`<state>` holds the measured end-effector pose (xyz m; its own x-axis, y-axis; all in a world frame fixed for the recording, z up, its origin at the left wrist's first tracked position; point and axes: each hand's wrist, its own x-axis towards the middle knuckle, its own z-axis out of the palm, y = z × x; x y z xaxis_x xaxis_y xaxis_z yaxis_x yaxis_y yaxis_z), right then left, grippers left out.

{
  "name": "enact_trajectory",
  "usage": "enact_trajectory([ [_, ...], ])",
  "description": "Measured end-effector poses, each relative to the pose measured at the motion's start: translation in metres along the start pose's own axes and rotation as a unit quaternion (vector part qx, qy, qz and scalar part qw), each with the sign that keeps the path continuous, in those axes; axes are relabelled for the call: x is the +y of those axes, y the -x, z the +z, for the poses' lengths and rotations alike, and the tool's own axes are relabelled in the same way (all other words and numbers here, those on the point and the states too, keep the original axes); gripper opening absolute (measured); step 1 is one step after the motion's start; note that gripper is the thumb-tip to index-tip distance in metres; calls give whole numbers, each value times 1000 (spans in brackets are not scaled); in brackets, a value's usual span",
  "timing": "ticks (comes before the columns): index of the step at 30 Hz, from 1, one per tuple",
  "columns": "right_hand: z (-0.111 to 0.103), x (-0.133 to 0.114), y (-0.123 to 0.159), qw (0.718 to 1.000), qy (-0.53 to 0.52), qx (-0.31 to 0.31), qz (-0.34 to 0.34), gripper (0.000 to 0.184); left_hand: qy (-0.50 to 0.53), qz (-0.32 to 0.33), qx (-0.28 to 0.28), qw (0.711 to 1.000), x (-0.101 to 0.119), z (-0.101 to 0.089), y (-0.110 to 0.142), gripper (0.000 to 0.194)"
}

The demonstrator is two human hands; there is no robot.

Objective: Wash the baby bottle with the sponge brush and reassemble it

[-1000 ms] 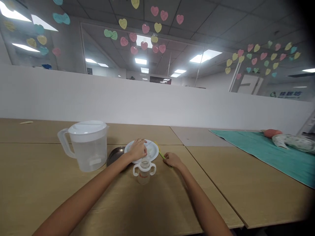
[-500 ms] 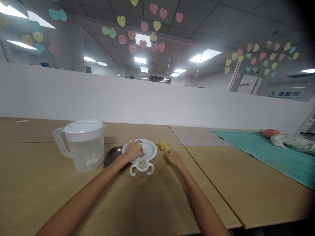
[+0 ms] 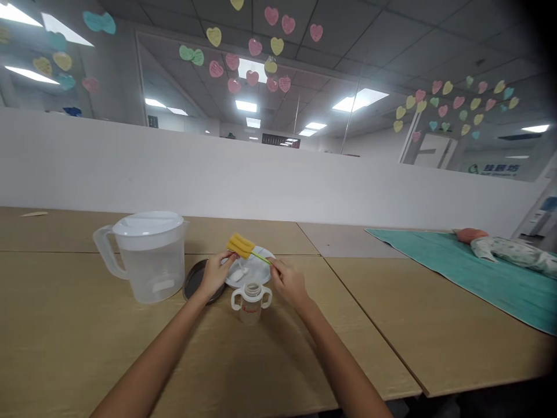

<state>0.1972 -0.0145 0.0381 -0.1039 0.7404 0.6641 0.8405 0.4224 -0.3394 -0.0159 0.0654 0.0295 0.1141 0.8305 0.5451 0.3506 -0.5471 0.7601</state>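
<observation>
**Brush (image 3: 244, 248) with ridged yellow sponge head (image 3: 237, 242) and slim green stick (image 3: 261, 258), held aloft**

Nearest, on the pale wood-look tabletop (image 3: 209, 360): clear bottle (image 3: 250, 312) with white collar, two white loop handles and red lettering, upright and open-mouthed. Mind this first; pass well clear of mouth and handles to avoid a knock.

Just beyond, to the right: right hand (image 3: 287, 281), thumb and fingers closed in a narrow pinch on the stick's lower end. Grip firmly there, without bending the thin stick. To the left: left hand (image 3: 216, 273), fingers bunched narrowly at the near edge of the sponge head, apparently touching. Cannot tell pinch from mere touch. Better to steady the sponge head lightly at that edge, without squashing.

Between and slightly beyond the hands: the brush itself, off the tabletop, sponge end toward the left fingertips, stick sloping down rightward into the right hand. Below, round white plate (image 3: 262, 274) with small whitish pieces (image 3: 237, 273), too small to identify. Hold the sponge head high enough to miss these.

Left of the plate, partly behind the left hand: round dark metal dish (image 3: 191, 281); further left, translucent plastic pitcher (image 3: 154, 267) with white lid, apart from the brush. Farthest, low white partition wall (image 3: 261, 180).
</observation>
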Motion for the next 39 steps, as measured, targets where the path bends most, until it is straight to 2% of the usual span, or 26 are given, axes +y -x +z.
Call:
enact_trajectory([
  [4, 1, 5, 1, 998, 37, 30, 41, 35, 54, -24, 22, 998, -1, 2, 4, 38],
  [8, 1, 12, 3, 995, 20, 56, 76, 34, 99, -51, 45, 993, -2, 5, 8, 42],
  [12, 5, 7, 6, 996, 18, 33, 78, 31, 134, -41, 49, 989, -2, 8, 11, 43],
  [15, 9, 2, 8, 996, 22, 20, 81, 31, 115, -38, 64, 991, 0, 7, 12, 42],
  [19, 11, 1, 8, 996, 19, -1, 86, 31, 48, -47, 125, 990, 3, 4, 15, 41],
  [23, 9, 2, 7, 996, 39, -36, 75, 28, 12, -16, 175, 984, 3, 2, 18, 33],
  [25, 7, 4, 6, 995, 57, -56, 57, 26, 21, -15, 178, 984, 3, 2, 18, 34],
  [29, 4, 9, 5, 992, 84, -82, 38, 24, 75, -55, 159, 983, 1, 3, 17, 37],
  [31, 2, 12, 4, 992, 92, -63, 66, 24, 122, -71, 147, 979, 2, 4, 15, 39],
  [34, -3, 16, 3, 992, 66, 16, 109, 29, 157, -86, 143, 973, 2, 5, 14, 41],
  [36, -6, 15, 3, 992, 25, 63, 107, 32, 145, -85, 141, 976, 3, 5, 15, 41],
  [39, -6, 11, 5, 993, -13, 91, 71, 36, 97, -72, 131, 984, 5, 6, 16, 40],
])
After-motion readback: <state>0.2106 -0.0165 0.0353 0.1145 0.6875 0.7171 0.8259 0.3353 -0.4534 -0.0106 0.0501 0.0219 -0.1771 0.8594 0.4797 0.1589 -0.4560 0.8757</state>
